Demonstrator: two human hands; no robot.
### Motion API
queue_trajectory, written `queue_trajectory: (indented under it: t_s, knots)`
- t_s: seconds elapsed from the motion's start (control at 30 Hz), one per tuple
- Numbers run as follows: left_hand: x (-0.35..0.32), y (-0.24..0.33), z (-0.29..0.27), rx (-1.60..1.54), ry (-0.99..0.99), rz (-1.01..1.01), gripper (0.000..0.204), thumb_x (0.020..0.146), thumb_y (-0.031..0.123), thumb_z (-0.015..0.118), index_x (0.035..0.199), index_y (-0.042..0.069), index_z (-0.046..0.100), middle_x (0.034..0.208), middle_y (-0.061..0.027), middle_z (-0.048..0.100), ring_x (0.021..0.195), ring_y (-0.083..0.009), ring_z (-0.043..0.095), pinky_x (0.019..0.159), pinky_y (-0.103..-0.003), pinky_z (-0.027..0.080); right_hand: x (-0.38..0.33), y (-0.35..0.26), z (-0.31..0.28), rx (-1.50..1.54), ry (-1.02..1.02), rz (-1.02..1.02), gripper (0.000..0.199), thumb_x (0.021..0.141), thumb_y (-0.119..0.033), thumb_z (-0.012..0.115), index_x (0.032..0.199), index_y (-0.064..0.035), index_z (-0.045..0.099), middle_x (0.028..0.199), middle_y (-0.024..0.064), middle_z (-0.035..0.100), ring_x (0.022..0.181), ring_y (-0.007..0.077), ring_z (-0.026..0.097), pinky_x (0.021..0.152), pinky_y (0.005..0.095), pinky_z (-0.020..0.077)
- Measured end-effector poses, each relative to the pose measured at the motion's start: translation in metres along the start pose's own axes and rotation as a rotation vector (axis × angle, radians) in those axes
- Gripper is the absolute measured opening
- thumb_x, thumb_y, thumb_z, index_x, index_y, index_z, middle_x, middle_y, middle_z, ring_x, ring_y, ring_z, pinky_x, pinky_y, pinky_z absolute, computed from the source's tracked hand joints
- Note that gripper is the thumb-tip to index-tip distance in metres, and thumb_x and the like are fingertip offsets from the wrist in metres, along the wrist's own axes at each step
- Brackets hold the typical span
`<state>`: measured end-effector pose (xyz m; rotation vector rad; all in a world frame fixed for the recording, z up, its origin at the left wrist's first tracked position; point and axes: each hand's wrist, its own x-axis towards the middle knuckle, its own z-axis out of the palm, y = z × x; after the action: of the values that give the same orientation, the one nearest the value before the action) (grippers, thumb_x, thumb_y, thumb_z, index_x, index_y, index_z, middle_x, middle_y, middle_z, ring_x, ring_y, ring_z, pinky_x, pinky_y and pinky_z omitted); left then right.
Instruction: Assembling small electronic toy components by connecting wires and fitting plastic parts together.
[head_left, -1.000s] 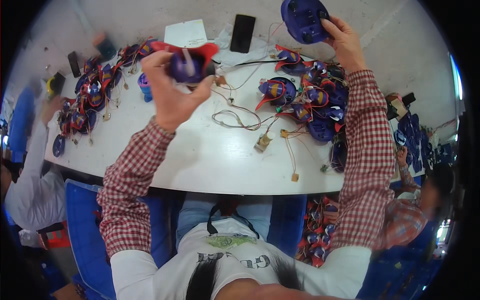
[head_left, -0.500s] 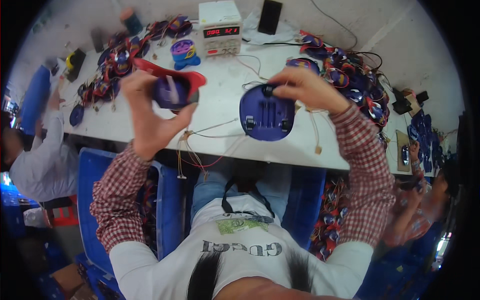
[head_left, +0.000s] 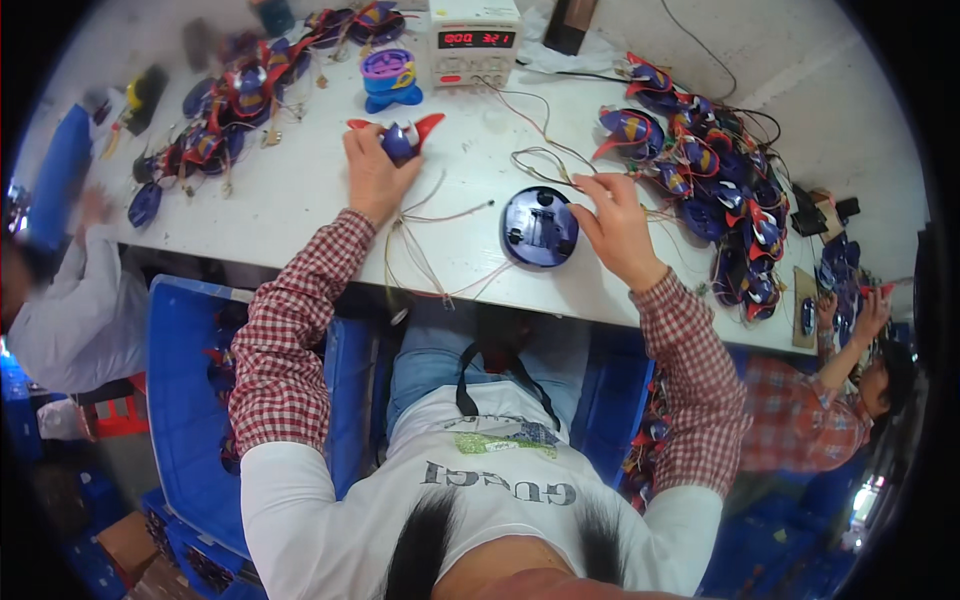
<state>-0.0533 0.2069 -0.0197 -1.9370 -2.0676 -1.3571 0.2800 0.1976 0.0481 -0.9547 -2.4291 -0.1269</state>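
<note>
My left hand [head_left: 378, 180] is closed round a purple toy shell [head_left: 401, 142] with red pointed wings and a white part, low over the table near its middle. Thin wires [head_left: 418, 245] with small connectors trail below that hand toward the table's front edge. To the right lies a round dark purple base [head_left: 540, 227], its hollow side up, with small black parts inside. My right hand [head_left: 622, 230] is beside the base, thumb and forefinger apart. Its forefinger tip is at the thin leads [head_left: 545, 160] that run from the white power supply [head_left: 474, 45]; whether it touches them I cannot tell.
A blue and purple round toy [head_left: 389, 80] stands by the power supply. Piles of wired purple-red toy parts lie left [head_left: 240, 100] and right [head_left: 735, 190]. Blue bins [head_left: 200, 400] flank my legs. Other people work at both sides. A dark phone [head_left: 570, 25] leans at the back.
My left hand has lowered the shell toward the table. My right hand has let go of the base's black part and moved to its right side; the base has shifted and turned.
</note>
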Motion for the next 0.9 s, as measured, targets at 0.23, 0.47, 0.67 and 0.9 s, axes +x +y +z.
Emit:
queue_trajectory:
  t_s: [0.23, 0.47, 0.67, 0.9]
  knots:
    - [-0.008, 0.020, -0.033, 0.070, -0.002, 0.001, 0.072, 0.076, 0.023, 0.077, 0.128, -0.002, 0.034, 0.123, -0.0218, 0.034, 0.104, -0.0344, 0.047, 0.094, -0.036, 0.043, -0.039, 0.022, -0.016, 0.302, 0.153, 0.609, 0.036, 0.083, -0.016, 0.069, 0.113, 0.0007, 0.058, 0.103, 0.0121, 0.054, 0.080, 0.0141, 0.051, 0.069, 0.0247, 0.0448]
    - [-0.038, 0.091, -0.016, -0.192, -0.493, 0.120, 0.037, 0.085, 0.023, 0.066, 0.113, 0.001, 0.054, 0.104, -0.0132, 0.057, 0.082, -0.0247, 0.059, 0.073, -0.032, 0.049, -0.023, 0.041, -0.007, 0.773, -0.119, 1.026, 0.032, 0.084, -0.016, 0.069, 0.108, 0.0028, 0.059, 0.091, 0.0084, 0.058, 0.074, 0.0119, 0.051, 0.065, 0.0229, 0.0443]
    - [-0.026, 0.108, 0.033, -0.079, -0.663, 0.035, 0.029, 0.089, 0.025, 0.056, 0.104, 0.000, 0.057, 0.091, -0.0175, 0.067, 0.079, -0.0328, 0.065, 0.068, -0.040, 0.050, 0.001, -0.005, -0.019, 1.098, 0.023, 0.867, 0.026, 0.084, -0.011, 0.068, 0.105, 0.0017, 0.060, 0.084, 0.0059, 0.059, 0.072, 0.0119, 0.053, 0.061, 0.0214, 0.0441]
    - [-0.035, 0.107, 0.045, -0.178, -0.615, 0.030, 0.021, 0.084, 0.014, 0.054, 0.099, 0.000, 0.057, 0.077, -0.0175, 0.066, 0.071, -0.0356, 0.064, 0.065, -0.042, 0.050, -0.008, -0.030, 0.015, 0.484, 0.069, 0.251, 0.023, 0.080, -0.009, 0.071, 0.099, -0.0019, 0.059, 0.089, 0.0069, 0.056, 0.066, 0.0151, 0.055, 0.055, 0.0228, 0.0447]
